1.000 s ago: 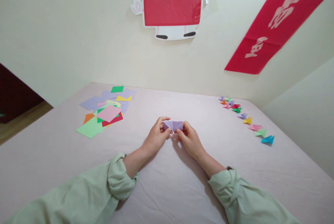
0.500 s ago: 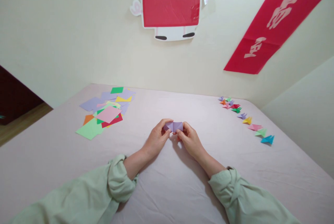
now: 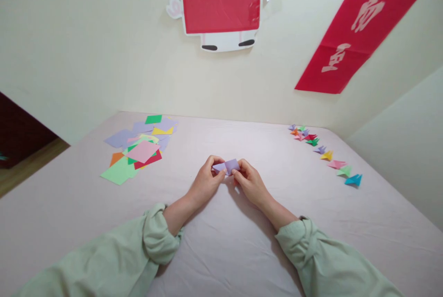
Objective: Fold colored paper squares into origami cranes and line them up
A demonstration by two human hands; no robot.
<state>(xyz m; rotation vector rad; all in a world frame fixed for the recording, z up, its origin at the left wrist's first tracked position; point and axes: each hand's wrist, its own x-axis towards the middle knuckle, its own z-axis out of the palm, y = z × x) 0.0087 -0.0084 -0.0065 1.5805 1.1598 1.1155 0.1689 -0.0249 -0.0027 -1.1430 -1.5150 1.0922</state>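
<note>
A small folded lilac paper (image 3: 227,166) is pinched between both hands at the middle of the pale pink tabletop (image 3: 214,241). My left hand (image 3: 206,180) grips its left end with curled fingers. My right hand (image 3: 249,183) grips its right end the same way. Both forearms wear rolled pale green sleeves. The paper sits just above the table surface, partly hidden by my fingertips.
A loose pile of coloured paper squares (image 3: 140,147) lies at the back left. A row of several small folded paper pieces (image 3: 323,154) runs along the back right. Red paper decorations (image 3: 221,1) hang on the cream wall behind.
The lilac paper has been folded narrower between my fingers, and my hands have closed in a little. The view has shifted slightly.
</note>
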